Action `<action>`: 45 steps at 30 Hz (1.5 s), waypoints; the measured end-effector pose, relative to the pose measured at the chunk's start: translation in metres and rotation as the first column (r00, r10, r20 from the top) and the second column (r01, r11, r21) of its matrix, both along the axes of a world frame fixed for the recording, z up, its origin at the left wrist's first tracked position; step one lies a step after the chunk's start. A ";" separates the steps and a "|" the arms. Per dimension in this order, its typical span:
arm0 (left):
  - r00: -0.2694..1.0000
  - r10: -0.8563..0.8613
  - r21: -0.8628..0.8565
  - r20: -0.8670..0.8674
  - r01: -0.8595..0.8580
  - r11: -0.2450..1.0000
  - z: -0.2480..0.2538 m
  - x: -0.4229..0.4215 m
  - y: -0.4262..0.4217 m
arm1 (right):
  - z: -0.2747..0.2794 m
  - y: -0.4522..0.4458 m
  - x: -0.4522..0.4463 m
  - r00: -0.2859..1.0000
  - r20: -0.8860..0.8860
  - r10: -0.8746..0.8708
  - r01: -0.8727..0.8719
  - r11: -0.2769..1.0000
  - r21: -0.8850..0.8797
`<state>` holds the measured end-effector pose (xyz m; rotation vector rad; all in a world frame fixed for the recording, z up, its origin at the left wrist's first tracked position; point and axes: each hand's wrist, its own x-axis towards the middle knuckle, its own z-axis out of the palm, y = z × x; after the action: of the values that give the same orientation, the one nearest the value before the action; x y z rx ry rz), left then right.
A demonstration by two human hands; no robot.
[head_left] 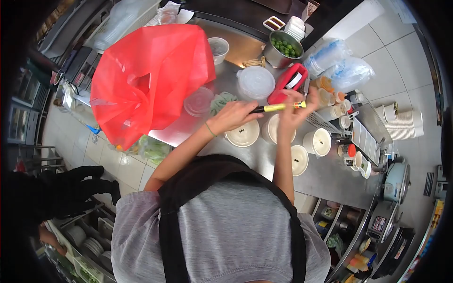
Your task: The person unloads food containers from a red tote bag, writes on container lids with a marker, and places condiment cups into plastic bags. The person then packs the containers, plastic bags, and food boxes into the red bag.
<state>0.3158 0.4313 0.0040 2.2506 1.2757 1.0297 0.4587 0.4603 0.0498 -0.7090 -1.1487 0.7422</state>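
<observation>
Steel counter (347, 181), pale tiled floor (394, 66) around it. Left hand (236, 115) has its fingers curled on the black end of a slim marker (276, 108), bright yellow barrel, held above some white tubs (243, 136) with dark marks on top. Right hand (293, 114) is at the yellow end, can't honestly tell if it's gripping. Red bag (151, 80) further left.

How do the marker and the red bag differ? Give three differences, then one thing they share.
The marker is slim and straight; the bag is bulky and creased. The marker is yellow and black; the bag is red. The marker is in the left hand; neither hand touches the bag. Both show a bright colour.
</observation>
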 end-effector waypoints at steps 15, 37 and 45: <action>0.954 0.162 0.089 -0.253 -0.143 0.986 0.089 -0.001 -0.031 | 0.040 0.046 0.048 0.964 0.079 0.254 -0.223 0.932 -0.284; 0.466 -0.249 -0.452 -0.849 -0.398 0.798 0.062 -0.304 -0.033 | 0.107 0.092 -0.121 0.656 0.753 0.047 -0.359 0.897 0.256; 0.688 0.367 -0.016 -0.626 -0.481 0.876 0.119 -0.300 0.013 | 0.069 -0.044 -0.261 -0.306 0.952 -0.017 -0.847 0.460 -0.264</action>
<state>0.0154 0.4446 0.1226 2.2642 2.1484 0.2475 0.1977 0.4158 0.1183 0.1510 -3.2087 0.2636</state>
